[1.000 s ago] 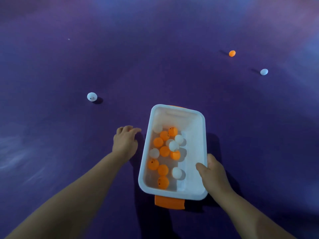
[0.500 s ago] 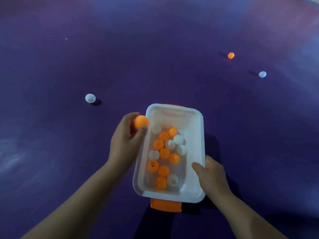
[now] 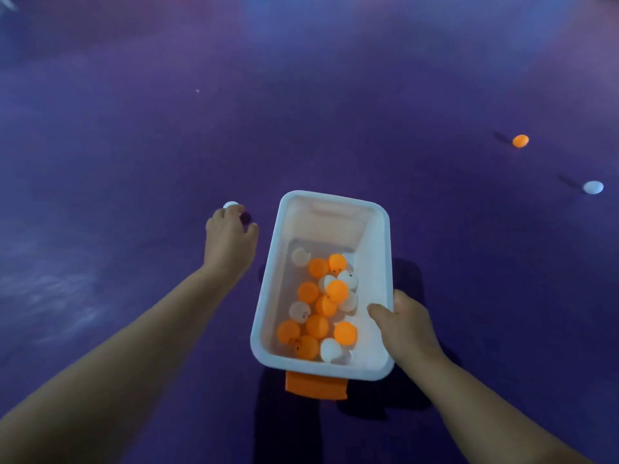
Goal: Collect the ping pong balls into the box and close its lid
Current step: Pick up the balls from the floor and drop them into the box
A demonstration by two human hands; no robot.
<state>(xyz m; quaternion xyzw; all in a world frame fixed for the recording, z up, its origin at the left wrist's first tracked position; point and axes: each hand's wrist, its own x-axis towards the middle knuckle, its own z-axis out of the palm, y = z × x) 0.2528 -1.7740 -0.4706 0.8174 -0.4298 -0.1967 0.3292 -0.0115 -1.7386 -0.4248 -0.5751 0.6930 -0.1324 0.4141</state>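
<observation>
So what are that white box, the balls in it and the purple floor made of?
The white box looks like smooth, slightly glossy moulded plastic: rounded rim, thin walls, an orange clip at its near end. The ping pong balls seem thin matte plastic, orange and white. The purple floor looks like a smooth synthetic sports surface with a soft sheen, though I can't be sure.

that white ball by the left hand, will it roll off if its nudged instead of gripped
Probably yes. The white ball is a smooth sphere on the flat purple floor, so a nudge from the left hand would likely send it rolling. It looks small and hollow, probably very light; curled fingers should trap it.
</observation>
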